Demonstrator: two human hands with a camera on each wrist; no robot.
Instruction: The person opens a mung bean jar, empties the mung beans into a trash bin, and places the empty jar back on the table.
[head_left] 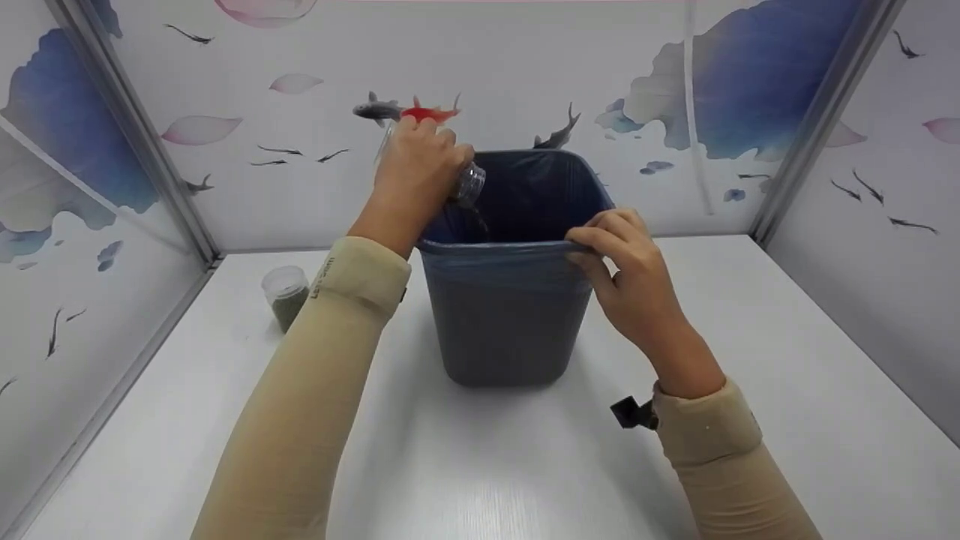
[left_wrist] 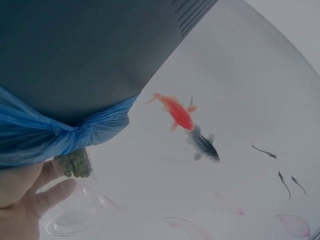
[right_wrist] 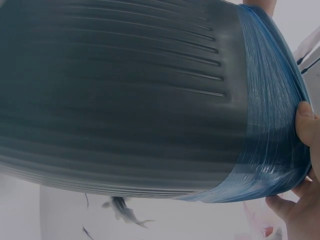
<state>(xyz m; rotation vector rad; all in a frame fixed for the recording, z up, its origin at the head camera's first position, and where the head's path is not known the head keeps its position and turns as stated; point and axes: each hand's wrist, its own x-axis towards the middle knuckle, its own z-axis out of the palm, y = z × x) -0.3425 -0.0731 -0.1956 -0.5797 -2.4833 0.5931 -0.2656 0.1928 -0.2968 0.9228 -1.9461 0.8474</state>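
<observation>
My left hand (head_left: 420, 169) grips a clear plastic jar (head_left: 471, 186), tipped with its mouth down inside the dark grey trash bin (head_left: 510, 330). A dark trickle falls from the jar's mouth. Green beans (left_wrist: 77, 165) show in the tilted jar in the left wrist view, partly behind the bin's rim. A blue trash bag (head_left: 540, 187) lines the bin and folds over its rim. At the bin's near right corner, my right hand (head_left: 634, 274) holds the rim and bag, thumb on the outside. The right wrist view shows the bag (right_wrist: 270, 125) wrinkled beneath those fingers.
To the left on the white table (head_left: 495, 465) stands another clear jar (head_left: 286, 296) with green contents, partly hidden by the left sleeve. Printed panels (head_left: 525, 60) with fish and petals enclose the table at the back and sides.
</observation>
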